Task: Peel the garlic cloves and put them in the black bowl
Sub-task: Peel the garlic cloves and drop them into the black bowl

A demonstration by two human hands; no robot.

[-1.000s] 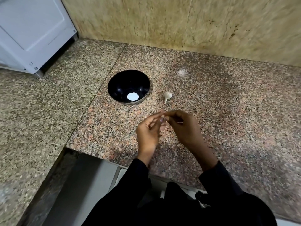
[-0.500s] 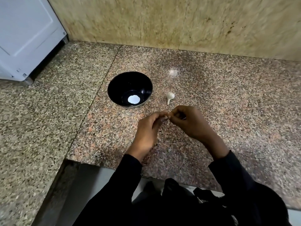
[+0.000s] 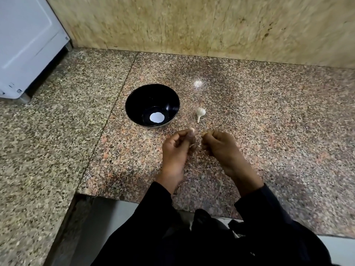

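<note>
A black bowl (image 3: 138, 104) stands on the granite counter, with a white round spot of reflected light at its bottom. To its right lies a small white garlic bulb (image 3: 200, 112) with its stem pointing toward me. Just below the bowl, my left hand (image 3: 175, 150) pinches a pale garlic clove (image 3: 191, 129) at its fingertips. My right hand (image 3: 221, 146) is beside it, a small gap apart, its curled fingers pinching a thin bit of garlic skin (image 3: 204, 133).
The speckled granite counter (image 3: 269, 121) runs back to a beige stone wall (image 3: 192, 25). A white appliance (image 3: 25, 45) stands at the back left. The counter's front edge (image 3: 124, 198) is cut in a step below my arms.
My two hands were joined on the clove; now they have drawn slightly apart, the left keeping the clove and the right a piece of skin. The camera view shifted a little.
</note>
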